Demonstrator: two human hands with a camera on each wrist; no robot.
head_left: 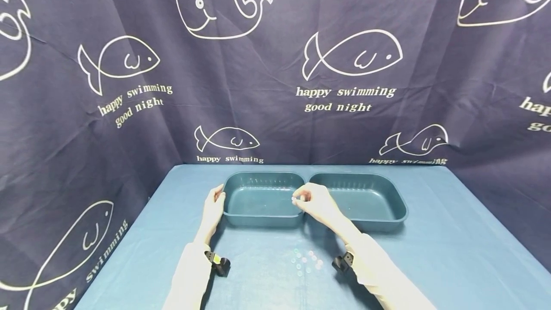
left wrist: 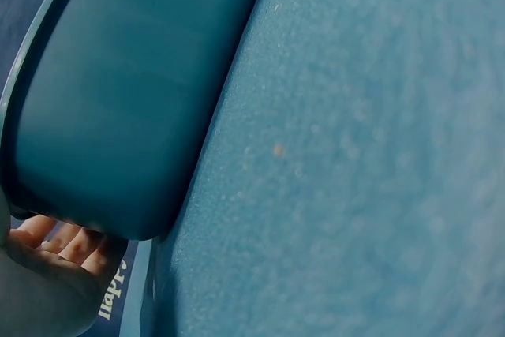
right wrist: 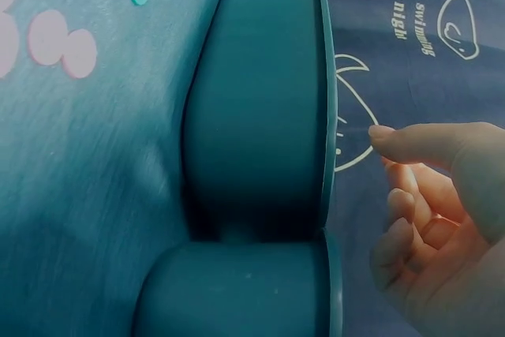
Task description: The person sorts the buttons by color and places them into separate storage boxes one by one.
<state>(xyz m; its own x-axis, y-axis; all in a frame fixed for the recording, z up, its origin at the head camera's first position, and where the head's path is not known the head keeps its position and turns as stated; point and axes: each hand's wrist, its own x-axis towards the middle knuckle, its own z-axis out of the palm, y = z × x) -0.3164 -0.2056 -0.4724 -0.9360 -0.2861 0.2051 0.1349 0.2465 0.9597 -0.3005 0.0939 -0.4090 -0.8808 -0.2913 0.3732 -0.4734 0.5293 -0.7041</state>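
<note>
Near the back edge of the surface (head_left: 258, 252), the left hand (head_left: 213, 208) grips the left tray (head_left: 262, 221) and the right hand (head_left: 318, 201) pinches a tiny thing (head_left: 294, 199).

Bright light washes out my sleeves (head_left: 188, 271) and leaves soft shadows on the table (head_left: 262, 248); both wrist views look dimmer, the left softly blurred.

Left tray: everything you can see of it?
The left tray is teal, rectangular with rounded corners, open-topped and thin-rimmed, with smooth outer walls and faint ribbing on the far inner wall. It looks like plastic. It stands upright on the blue tabletop. The left hand grips its left end; its right end sits close beside the right tray, contact unclear.
</note>
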